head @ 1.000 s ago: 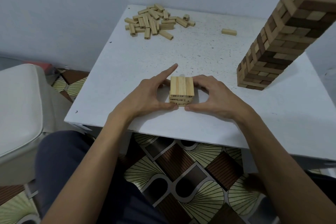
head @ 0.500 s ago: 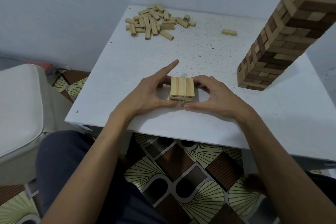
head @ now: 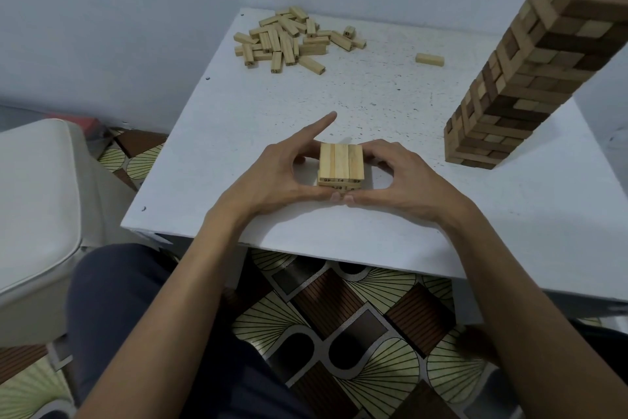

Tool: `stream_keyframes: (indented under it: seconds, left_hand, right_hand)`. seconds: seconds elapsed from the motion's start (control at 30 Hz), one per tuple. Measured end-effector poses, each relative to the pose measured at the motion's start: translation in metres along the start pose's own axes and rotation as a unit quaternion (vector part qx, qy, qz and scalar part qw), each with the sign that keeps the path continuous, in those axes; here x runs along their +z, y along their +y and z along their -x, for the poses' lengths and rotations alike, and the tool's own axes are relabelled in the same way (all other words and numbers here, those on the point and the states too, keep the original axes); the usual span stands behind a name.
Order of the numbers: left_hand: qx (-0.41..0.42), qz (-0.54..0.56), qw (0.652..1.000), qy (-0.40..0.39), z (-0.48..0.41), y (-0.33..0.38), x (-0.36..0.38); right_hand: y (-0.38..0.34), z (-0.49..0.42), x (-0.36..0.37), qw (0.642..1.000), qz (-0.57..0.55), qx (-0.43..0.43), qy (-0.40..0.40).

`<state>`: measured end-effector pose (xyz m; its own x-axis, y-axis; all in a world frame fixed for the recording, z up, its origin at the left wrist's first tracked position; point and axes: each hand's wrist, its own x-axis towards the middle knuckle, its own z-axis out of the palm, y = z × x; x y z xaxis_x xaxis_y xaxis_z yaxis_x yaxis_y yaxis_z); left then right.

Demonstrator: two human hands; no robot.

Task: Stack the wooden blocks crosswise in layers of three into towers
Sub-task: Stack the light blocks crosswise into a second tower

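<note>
A short stack of light wooden blocks (head: 341, 162) stands near the front of the white table (head: 373, 102), its top layer three blocks side by side. My left hand (head: 282, 177) curls round its left side, index finger pointing away. My right hand (head: 404, 180) curls round its right side. Both thumbs meet at the stack's front base. A pile of loose light blocks (head: 289, 39) lies at the far left of the table. One single block (head: 429, 59) lies alone farther right.
A tall tower of light and dark blocks (head: 530, 78) stands at the table's right side, close to my right hand. A white cushioned seat (head: 34, 201) is left of the table. Patterned floor shows below the table's front edge.
Both thumbs have slid together along the stack's front base until they touch. The stack and the rest of the table have not moved.
</note>
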<state>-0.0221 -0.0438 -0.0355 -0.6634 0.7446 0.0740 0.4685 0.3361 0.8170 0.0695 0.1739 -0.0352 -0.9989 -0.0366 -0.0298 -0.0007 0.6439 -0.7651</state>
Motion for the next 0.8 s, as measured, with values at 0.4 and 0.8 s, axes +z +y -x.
stream_keyframes:
  seconds: [0.4, 0.8]
  left_hand:
    - [-0.012, 0.009, 1.0, -0.006, 0.003, 0.001, 0.002]
    - [-0.013, 0.02, 0.987, 0.157, -0.013, 0.003, -0.022]
  right_hand:
    - [-0.003, 0.004, -0.001, 1.0, 0.004, 0.018, 0.0]
    - [-0.041, -0.016, -0.031, 0.985, -0.114, -0.021, 0.128]
